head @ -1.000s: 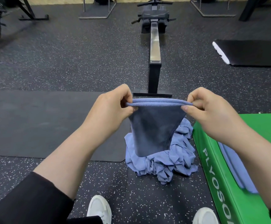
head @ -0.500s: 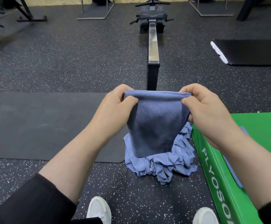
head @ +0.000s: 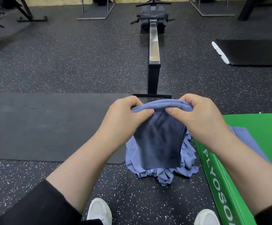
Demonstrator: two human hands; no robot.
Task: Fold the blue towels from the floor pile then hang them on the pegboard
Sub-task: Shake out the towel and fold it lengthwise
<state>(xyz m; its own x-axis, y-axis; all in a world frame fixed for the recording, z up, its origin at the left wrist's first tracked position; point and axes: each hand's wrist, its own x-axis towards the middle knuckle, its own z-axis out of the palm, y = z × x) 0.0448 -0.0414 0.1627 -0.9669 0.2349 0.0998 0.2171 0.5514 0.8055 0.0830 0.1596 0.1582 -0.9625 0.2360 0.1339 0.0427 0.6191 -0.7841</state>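
Both hands up in front of the body, working one dark blue terry towel (head: 159, 137) in mid-air. Left hand (head: 125, 114) pinches the folded top edge between thumb and curled fingers; right hand (head: 201, 114) does the same just beside it. Thumbs nearly meet at the middle of the top edge, so my read is a widthwise fold: ends brought together, rest hanging free so gravity squares the layers.

Towel hangs straight down, lower edge dangling over the crumpled pile of lighter blue towels (head: 161, 169) on the speckled black rubber floor (head: 50, 59). Can't tell if it touches the pile. Holding it above the pile keeps it off the floor grit.

Pile sits at the near right corner of the flat black exercise mat (head: 42, 127), tight against the left edge of the green padded plyo box (head: 253, 127). One flat blue towel (head: 248, 138) lies on the box top, partly behind the right forearm; probably the staging spot for folded ones.

Pegboard not in view. Hanging not yet started; plenty left in the pile.
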